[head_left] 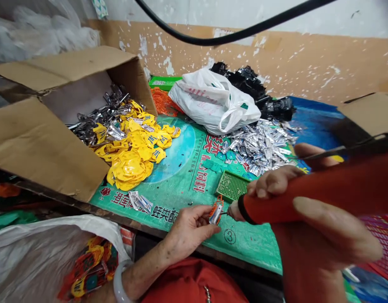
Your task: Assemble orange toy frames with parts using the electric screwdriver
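My left hand (pixel 189 227), at the lower middle, pinches a small orange plastic part with a silver piece (pixel 216 212) on it between thumb and fingers. My right hand (pixel 334 223) wraps round the red body of an electric screwdriver (pixel 286 200), blurred at the right side. The screwdriver's thin bit points left and meets the edge of the orange part, or nearly so. Just behind the bit, a small green tray (pixel 229 198) holds tiny screws. A few silver pieces (pixel 140 202) lie left of my left hand.
At left, a tipped cardboard box (pixel 45 147) spills yellow parts (pixel 132 166) and dark shiny parts. A white plastic bag (pixel 212 101), a silver heap (pixel 263 143) and black parts (pixel 247 84) lie at the back. A black cable (pixel 212 41) hangs overhead. A bag (pixel 96 229) of coloured parts stands lower left.
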The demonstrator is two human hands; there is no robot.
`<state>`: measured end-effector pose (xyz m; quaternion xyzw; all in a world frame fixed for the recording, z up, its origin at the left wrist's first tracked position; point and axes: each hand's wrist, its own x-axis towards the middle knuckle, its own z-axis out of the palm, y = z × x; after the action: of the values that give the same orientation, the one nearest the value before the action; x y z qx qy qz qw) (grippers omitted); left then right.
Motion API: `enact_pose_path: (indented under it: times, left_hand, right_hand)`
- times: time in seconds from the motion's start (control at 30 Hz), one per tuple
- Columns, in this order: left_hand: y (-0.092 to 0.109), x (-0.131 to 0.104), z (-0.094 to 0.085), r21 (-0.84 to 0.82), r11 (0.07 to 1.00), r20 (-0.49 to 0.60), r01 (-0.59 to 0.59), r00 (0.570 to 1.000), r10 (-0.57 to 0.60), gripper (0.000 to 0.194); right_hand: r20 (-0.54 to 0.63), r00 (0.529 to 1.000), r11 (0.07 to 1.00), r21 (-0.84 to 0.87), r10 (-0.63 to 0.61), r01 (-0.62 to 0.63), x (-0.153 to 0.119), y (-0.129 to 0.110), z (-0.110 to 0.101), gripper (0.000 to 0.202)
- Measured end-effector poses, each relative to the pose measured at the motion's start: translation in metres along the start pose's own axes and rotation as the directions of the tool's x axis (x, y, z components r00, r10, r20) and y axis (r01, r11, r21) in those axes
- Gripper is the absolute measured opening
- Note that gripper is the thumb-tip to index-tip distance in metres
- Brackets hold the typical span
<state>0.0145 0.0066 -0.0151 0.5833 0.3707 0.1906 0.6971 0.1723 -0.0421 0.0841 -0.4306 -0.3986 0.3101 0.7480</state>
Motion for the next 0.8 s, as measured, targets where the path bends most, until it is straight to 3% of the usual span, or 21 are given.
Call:
enact_pose_path:
  times: [0.23, 0.43, 0.8]
  left_hand:
    - [0.008, 0.000, 0.004, -0.040, 0.999, 0.037, -0.016, 0.999, 0.018, 0.030]
    - [0.016, -0.002, 0.007, -0.023, 1.000, 0.012, -0.003, 1.000, 0.003, 0.027]
    - [0.012, 0.001, 0.010, -0.098, 0.995, 0.023, -0.003, 1.000, 0.005, 0.028]
  right_hand:
    - [0.104, 0.992, 0.997, -0.041, 0.073, -0.069, -0.008, 0.004, -0.007, 0.051]
    - [0.084, 0.995, 0.999, -0.016, 0.048, -0.047, -0.010, 0.005, -0.003, 0.049]
    - [0.170, 0.977, 0.990, 0.033, 0.128, -0.136, -0.010, 0.004, -0.010, 0.050]
